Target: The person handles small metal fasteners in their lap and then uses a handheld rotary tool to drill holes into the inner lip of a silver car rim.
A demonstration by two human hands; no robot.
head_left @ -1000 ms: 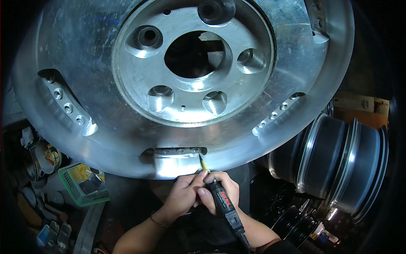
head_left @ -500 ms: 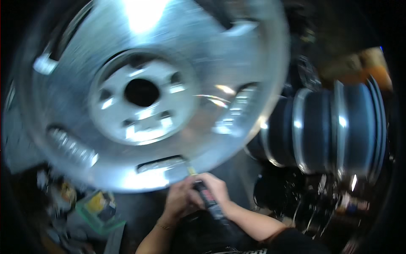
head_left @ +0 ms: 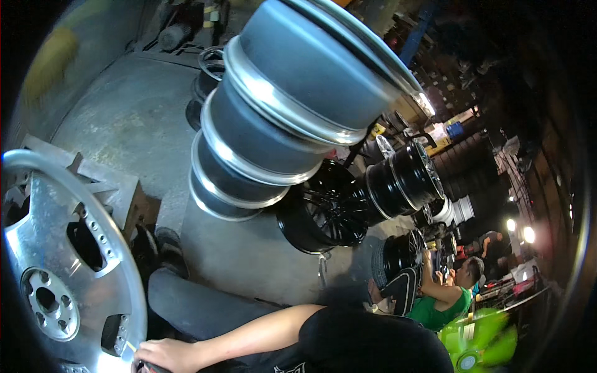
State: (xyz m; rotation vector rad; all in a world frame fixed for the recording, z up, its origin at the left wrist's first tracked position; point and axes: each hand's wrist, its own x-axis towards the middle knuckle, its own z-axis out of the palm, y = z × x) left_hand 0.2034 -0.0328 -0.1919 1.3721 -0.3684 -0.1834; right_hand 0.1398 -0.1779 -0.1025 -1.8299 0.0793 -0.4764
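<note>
At the left stands a silver wheel rim (head_left: 59, 261) with rectangular slots and a round hub with bolt holes. Near its lower right edge is my right hand (head_left: 168, 355), fingers wrapped round a dark handheld tool (head_left: 149, 368). Only part of the tool shows at the frame's lower edge; its thin yellowish tip points at the rim beside a slot. Whether the tip touches the metal I cannot tell. My left hand lies outside the picture.
A tall stack of dark grey rims (head_left: 286, 105) rises ahead. Black rims (head_left: 329, 217) lie beyond it. A co-worker in a green top (head_left: 451, 301) sits at the right, near a green fan (head_left: 476, 345). A metal stand (head_left: 112, 186) is behind my rim.
The view has swung to the right, so the rim now sits at the left. My left hand has left the picture. My right hand still grips the tool by the rim's edge.
</note>
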